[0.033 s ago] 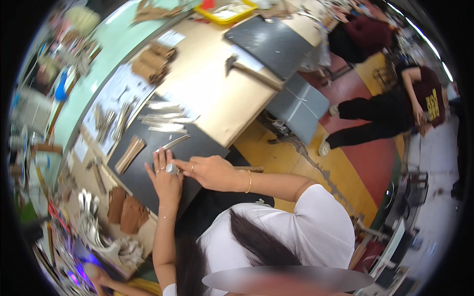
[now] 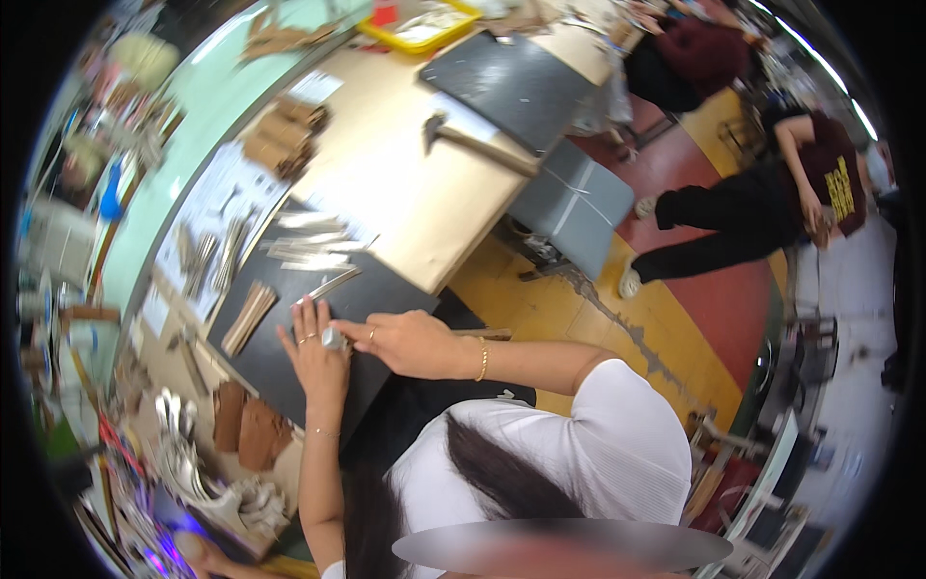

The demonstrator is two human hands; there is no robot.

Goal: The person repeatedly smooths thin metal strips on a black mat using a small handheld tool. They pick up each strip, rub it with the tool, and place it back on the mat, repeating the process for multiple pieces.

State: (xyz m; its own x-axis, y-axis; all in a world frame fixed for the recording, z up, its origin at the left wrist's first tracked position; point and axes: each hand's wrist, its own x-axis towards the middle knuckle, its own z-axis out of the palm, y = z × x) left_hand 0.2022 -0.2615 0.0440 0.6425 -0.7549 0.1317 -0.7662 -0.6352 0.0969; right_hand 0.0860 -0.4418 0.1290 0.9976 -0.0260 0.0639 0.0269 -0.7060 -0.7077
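A pale tabletop [image 2: 386, 193] carries most of it. On its near part lies a dark board [image 2: 391, 280], bearing loose silvery metal pieces [image 2: 313, 249] toward the far side, a bundle of thin strips [image 2: 251, 317] at the left and a single metal strip [image 2: 336, 283] between. A second dark board [image 2: 511, 82] lies at the far right, with a hammer [image 2: 477, 145] just on its near side. Brown rolled bundles [image 2: 286, 135] (blurred, so the material is unclear) lie at the far left, and a yellow tray [image 2: 410, 48] sits farthest off. Near left are brown folded pieces [image 2: 253, 429].
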